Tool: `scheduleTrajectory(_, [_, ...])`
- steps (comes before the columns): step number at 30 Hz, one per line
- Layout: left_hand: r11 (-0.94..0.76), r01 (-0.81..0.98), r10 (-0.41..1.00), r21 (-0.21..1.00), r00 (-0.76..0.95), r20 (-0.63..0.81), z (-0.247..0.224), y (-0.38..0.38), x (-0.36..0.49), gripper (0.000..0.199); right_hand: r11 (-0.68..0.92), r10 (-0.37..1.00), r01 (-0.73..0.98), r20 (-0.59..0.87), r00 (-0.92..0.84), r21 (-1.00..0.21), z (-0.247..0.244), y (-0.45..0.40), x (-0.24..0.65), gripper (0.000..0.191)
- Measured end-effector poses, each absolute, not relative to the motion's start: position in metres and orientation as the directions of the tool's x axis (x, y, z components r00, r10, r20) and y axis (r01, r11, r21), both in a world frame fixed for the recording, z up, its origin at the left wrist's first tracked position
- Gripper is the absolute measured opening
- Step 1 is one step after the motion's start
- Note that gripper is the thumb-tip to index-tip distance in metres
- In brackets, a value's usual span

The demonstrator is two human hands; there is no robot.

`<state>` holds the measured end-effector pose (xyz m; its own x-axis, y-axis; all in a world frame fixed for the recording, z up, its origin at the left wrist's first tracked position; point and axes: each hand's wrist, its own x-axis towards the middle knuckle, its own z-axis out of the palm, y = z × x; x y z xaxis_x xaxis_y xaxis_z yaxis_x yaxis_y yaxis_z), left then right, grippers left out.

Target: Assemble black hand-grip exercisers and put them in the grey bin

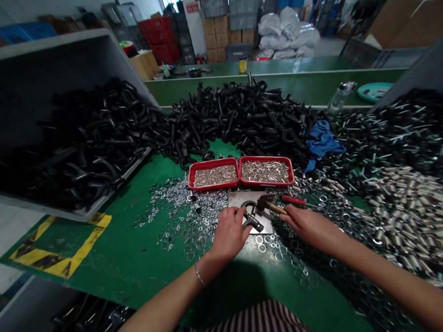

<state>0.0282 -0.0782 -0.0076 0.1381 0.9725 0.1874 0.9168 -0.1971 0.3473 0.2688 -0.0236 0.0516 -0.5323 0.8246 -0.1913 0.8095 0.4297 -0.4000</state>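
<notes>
My left hand is closed on a black hook-shaped part, pressing it against a square metal plate on the green table. In my right hand is a hammer, gripped by its wooden handle. The dark hammer head is at the upper side of the black part; whether they touch I cannot tell. Just beyond the plate lies a red-handled tool. Two red trays of small metal pins stand side by side behind the plate.
A large heap of black parts spreads across the back, joining a tipped grey bin at left. Metal rings lie around the plate. Metal sleeves pile up at right. A blue cloth and glass bottle stand behind.
</notes>
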Motion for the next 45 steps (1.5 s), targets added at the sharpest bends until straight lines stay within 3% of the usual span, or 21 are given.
scheduleTrajectory(2, [-0.151,0.895,0.979,0.42,0.075,0.192,-0.011,-0.079,0.028,0.071,0.461,0.81,0.742,-0.111,-0.576,-0.486,0.058,-0.03,0.261,0.034])
scheduleTrajectory(4, [-0.122,0.882,0.98,0.455,0.035,0.195,-0.013,-0.079,0.029,0.086,0.485,0.806,0.731,-0.077,-0.586,-0.48,0.057,-0.034,0.252,0.034])
scheduleTrajectory(6, [-0.117,0.875,0.982,0.47,0.03,0.188,-0.015,-0.078,0.028,0.091,0.48,0.809,0.764,-0.118,-0.576,-0.431,0.05,-0.035,0.248,0.031])
scheduleTrajectory(8, [-0.127,0.868,0.983,0.48,0.044,0.18,-0.015,-0.077,0.027,0.09,0.436,0.807,0.77,-0.175,-0.563,-0.466,0.042,-0.032,0.251,0.031])
scheduleTrajectory(11, [-0.14,0.831,0.984,0.538,0.057,0.169,-0.01,-0.074,0.024,0.083,0.204,0.816,0.683,-0.264,-0.515,-0.701,0.038,-0.032,0.271,0.039])
scheduleTrajectory(13, [-0.13,0.757,0.989,0.641,0.049,0.142,-0.003,-0.071,0.022,0.074,0.001,0.87,0.614,-0.302,-0.39,-0.789,0.037,-0.036,0.293,0.043])
scheduleTrajectory(15, [-0.06,0.585,0.998,0.809,0.039,0.047,0.004,-0.065,0.021,0.063,-0.052,0.96,0.639,-0.215,-0.18,-0.767,0.034,-0.038,0.32,0.043])
scheduleTrajectory(18, [0.099,0.303,0.992,0.948,0.048,-0.118,0.006,-0.053,0.017,0.049,0.073,0.993,0.837,0.119,-0.01,-0.543,0.017,-0.032,0.37,0.042])
scheduleTrajectory(20, [0.072,0.37,0.997,0.926,-0.011,-0.073,0.002,-0.046,0.013,0.042,0.134,0.969,0.923,0.243,-0.045,-0.361,0.001,-0.023,0.403,0.047])
scheduleTrajectory(22, [-0.028,0.571,0.997,0.821,-0.048,0.067,-0.004,-0.043,0.007,0.034,0.149,0.962,0.962,0.257,-0.088,-0.227,-0.012,-0.014,0.426,0.049])
scheduleTrajectory(25, [-0.164,0.726,0.983,0.668,0.065,0.17,-0.01,-0.046,-0.001,0.022,0.198,0.932,0.978,0.323,-0.167,-0.064,-0.021,-0.002,0.428,0.046])
scheduleTrajectory(27, [-0.221,0.759,0.973,0.612,0.131,0.189,-0.01,-0.048,-0.002,0.03,0.304,0.877,0.953,0.397,-0.271,-0.02,-0.02,0.004,0.407,0.042])
scheduleTrajectory(29, [-0.244,0.784,0.968,0.571,0.161,0.193,-0.01,-0.047,0.0,0.042,0.432,0.839,0.901,0.386,-0.384,-0.044,-0.016,0.011,0.377,0.038])
scheduleTrajectory(31, [-0.25,0.786,0.968,0.565,0.197,0.154,-0.011,-0.045,0.003,0.045,0.519,0.829,0.852,0.286,-0.48,-0.075,-0.013,0.019,0.347,0.033])
scheduleTrajectory(35, [-0.206,0.793,0.978,0.573,0.183,0.098,-0.013,-0.043,0.008,0.037,0.54,0.836,0.841,0.131,-0.533,-0.028,-0.005,0.031,0.318,0.025])
scheduleTrajectory(39, [-0.165,0.794,0.986,0.585,0.129,0.103,-0.012,-0.048,0.01,0.035,0.515,0.854,0.855,0.119,-0.506,-0.055,0.015,0.033,0.321,0.032])
scheduleTrajectory(42, [-0.153,0.789,0.988,0.595,0.129,0.084,-0.011,-0.049,0.009,0.035,0.457,0.883,0.868,0.218,-0.416,-0.194,0.037,0.03,0.313,0.036])
scheduleTrajectory(45, [-0.155,0.784,0.988,0.602,0.133,0.08,-0.012,-0.049,0.007,0.037,0.358,0.933,0.78,0.218,-0.285,-0.514,0.053,0.026,0.285,0.035])
